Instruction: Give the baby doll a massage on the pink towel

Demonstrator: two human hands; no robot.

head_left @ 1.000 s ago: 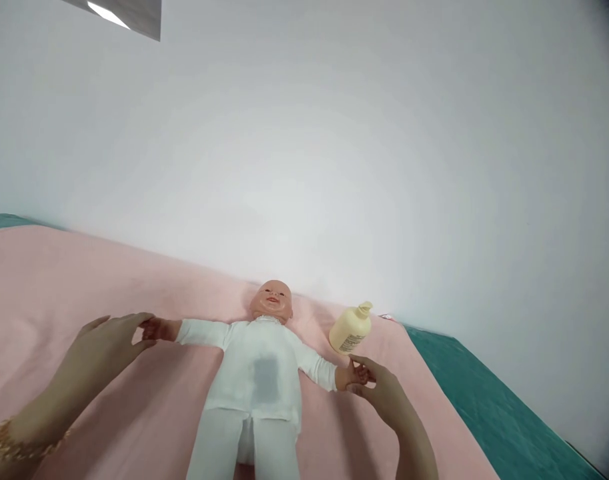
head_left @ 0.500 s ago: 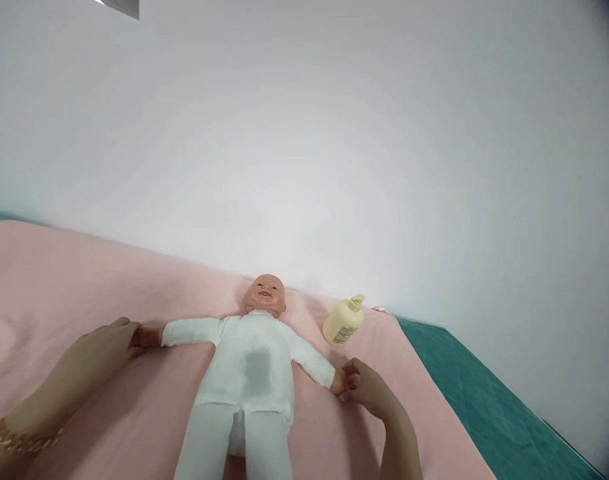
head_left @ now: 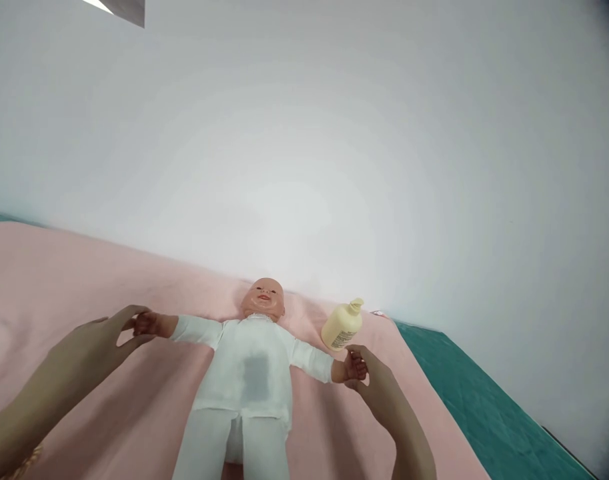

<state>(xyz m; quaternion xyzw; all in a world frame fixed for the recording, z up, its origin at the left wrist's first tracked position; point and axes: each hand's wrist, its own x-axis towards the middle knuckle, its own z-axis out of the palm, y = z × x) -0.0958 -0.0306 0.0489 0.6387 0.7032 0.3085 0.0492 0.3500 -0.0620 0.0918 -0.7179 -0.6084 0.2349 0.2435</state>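
A baby doll (head_left: 244,373) in white clothes lies on its back with both arms spread and a grey patch on its chest. My left hand (head_left: 111,340) is closed around the doll's hand on the left, thumb below and fingers above. On the other side, my right hand (head_left: 377,380) grips the doll's other hand between thumb and fingers. The doll's small fingers show within both grips. Just beyond my right hand stands a pale yellow pump bottle (head_left: 341,327) with a printed label.
A pink cloth (head_left: 149,393) lies under the doll, over a green surface (head_left: 479,393) that shows at the right and far left. Behind the doll's head rises a white wall (head_left: 304,147). A grey-white corner of something (head_left: 129,10) shows at the top left.
Both doll's hands have been lifted slightly and turned, so their fingers now show. My fingers and thumbs have shifted to either side of them. The doll's sleeves have ridden up a little.
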